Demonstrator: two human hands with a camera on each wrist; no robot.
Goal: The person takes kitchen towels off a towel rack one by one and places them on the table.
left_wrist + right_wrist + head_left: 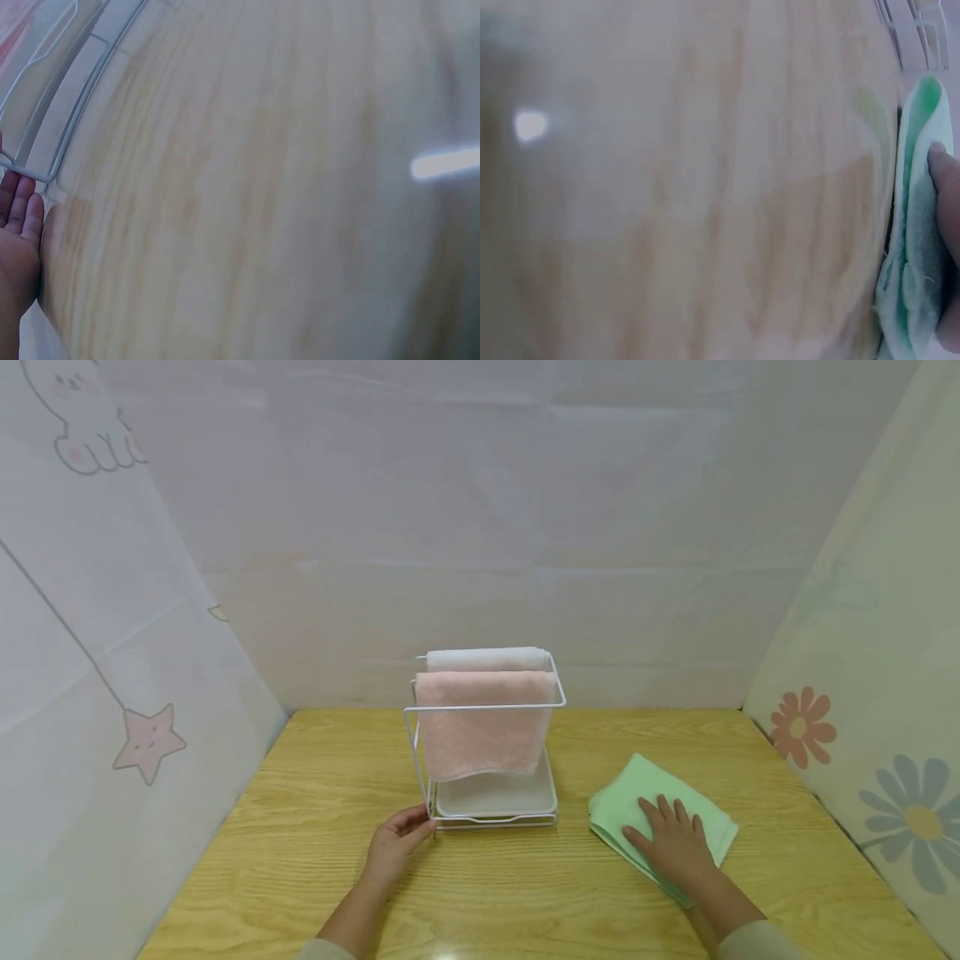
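A white wire towel rack (484,707) stands mid-table with a pink towel (486,727) draped over one bar and a white towel (487,658) over the bar behind. My left hand (396,843) pinches the rack's lower front left corner, thumb in front and fingers at the side. In the left wrist view, the fingers (22,202) meet the corner of the bottom wire. To the right lies a folded light green towel (626,793). Spread fingers of my right hand (675,843) rest flat on top of it. Its layered folded edge shows in the right wrist view.
A white tray (495,797) sits in the rack's base under the hanging towels. The wooden table (315,810) has cloth walls at its back and both sides, printed with a star (148,743) on the left and flowers (921,822) on the right.
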